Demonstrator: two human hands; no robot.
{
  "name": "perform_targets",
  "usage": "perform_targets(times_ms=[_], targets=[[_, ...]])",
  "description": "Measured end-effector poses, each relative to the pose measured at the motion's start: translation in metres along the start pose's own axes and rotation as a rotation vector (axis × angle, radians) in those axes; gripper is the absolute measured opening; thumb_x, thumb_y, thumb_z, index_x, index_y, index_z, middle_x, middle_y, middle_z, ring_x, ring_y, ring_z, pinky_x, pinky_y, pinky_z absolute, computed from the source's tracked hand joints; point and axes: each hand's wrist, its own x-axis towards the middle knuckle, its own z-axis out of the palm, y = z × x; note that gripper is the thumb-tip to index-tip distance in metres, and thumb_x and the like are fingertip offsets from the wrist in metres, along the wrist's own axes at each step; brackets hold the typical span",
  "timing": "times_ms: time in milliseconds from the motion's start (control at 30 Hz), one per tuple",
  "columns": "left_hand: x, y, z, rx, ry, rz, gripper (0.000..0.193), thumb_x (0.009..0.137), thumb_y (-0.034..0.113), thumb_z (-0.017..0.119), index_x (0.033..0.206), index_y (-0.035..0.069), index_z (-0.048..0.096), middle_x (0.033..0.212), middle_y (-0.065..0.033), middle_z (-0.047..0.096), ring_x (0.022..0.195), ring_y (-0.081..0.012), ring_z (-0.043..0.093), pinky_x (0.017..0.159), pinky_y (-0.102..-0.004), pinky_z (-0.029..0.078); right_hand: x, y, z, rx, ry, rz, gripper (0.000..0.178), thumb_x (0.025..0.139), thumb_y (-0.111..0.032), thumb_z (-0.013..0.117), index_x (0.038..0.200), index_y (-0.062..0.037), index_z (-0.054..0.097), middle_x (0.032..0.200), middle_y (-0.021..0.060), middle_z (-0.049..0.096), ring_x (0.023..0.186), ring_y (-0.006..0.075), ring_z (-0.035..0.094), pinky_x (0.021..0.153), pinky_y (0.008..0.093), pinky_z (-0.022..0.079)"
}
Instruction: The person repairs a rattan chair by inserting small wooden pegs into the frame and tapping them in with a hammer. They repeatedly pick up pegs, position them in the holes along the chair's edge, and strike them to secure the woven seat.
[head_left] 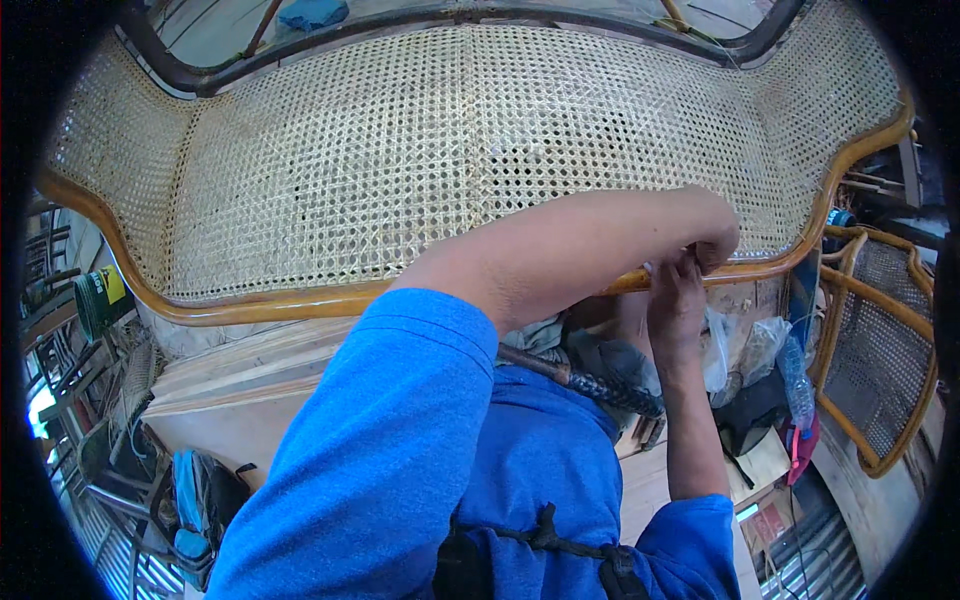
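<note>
A wide woven cane panel (330, 170) in a curved brown wooden frame (270, 305) stretches before me. My left arm reaches across to the right, and my left hand (716, 238) bends down over the frame's near rail with its fingers curled, partly hidden behind the wrist. From below, my right hand (678, 295) meets it at the same rail, its fingertips pinched together. Both hands touch or nearly touch each other at the cane's edge. What lies between the fingers is too small and hidden to make out.
At the right stands another cane-panelled wooden frame (880, 330), near a clear plastic bottle (797, 385) and plastic bags (765, 345). Wooden boards (250, 365) lie below the rail on the left. A blue and black backpack (205, 500) sits at the lower left.
</note>
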Motion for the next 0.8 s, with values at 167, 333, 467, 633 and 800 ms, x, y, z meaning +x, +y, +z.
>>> perform_targets(times_ms=[167,333,467,633,800], targets=[[-0.013,0.002,0.0,-0.019,0.094,-0.06,0.017,0.072,0.016,0.061,0.08,0.002,0.067,0.077,-0.0107,0.064,0.066,-0.0198,0.056,0.058,-0.0352,0.043,0.011,-0.003,-0.009,-0.095,-0.094,-0.051,0.021,0.073,-0.003,0.055,0.093,-0.0072,0.061,0.096,0.013,0.058,0.092,0.0329,0.056,0.078,0.042,0.047],[-0.019,-0.006,-0.006,0.054,0.153,0.072,0.021,0.068,0.017,0.065,0.082,0.001,0.067,0.078,-0.011,0.064,0.067,-0.0212,0.056,0.059,-0.0354,0.045,0.023,0.0,-0.021,0.023,-0.171,-0.091,0.021,0.072,-0.006,0.058,0.093,-0.0092,0.062,0.094,0.0131,0.058,0.089,0.0327,0.056,0.073,0.0426,0.047],[-0.035,-0.005,-0.007,-0.001,0.114,-0.001,0.027,0.068,0.022,0.066,0.087,0.003,0.066,0.083,-0.0101,0.063,0.072,-0.0218,0.057,0.063,-0.0364,0.046,0.012,-0.045,-0.038,0.018,-0.339,0.002,0.027,0.074,-0.021,0.063,0.098,-0.0091,0.059,0.091,0.0143,0.058,0.086,0.0353,0.056,0.073,0.0436,0.047],[-0.046,0.001,-0.004,-0.038,0.196,-0.048,0.027,0.065,0.023,0.067,0.083,0.002,0.066,0.076,-0.0085,0.062,0.064,-0.0201,0.053,0.057,-0.0368,0.043,-0.048,-0.086,-0.048,0.505,-0.894,0.211,0.033,0.081,-0.028,0.061,0.103,-0.0056,0.054,0.091,0.017,0.059,0.089,0.0359,0.058,0.074,0.0443,0.046],[-0.031,-0.018,-0.002,-0.061,0.223,0.038,0.024,0.066,0.018,0.068,0.086,0.005,0.067,0.072,-0.0062,0.062,0.067,-0.0164,0.053,0.061,-0.0349,0.043,-0.055,-0.067,-0.107,0.628,-0.712,0.444,0.028,0.082,-0.026,0.06,0.095,-0.0028,0.052,0.086,0.0186,0.059,0.081,0.0376,0.058,0.069,0.0427,0.046]])
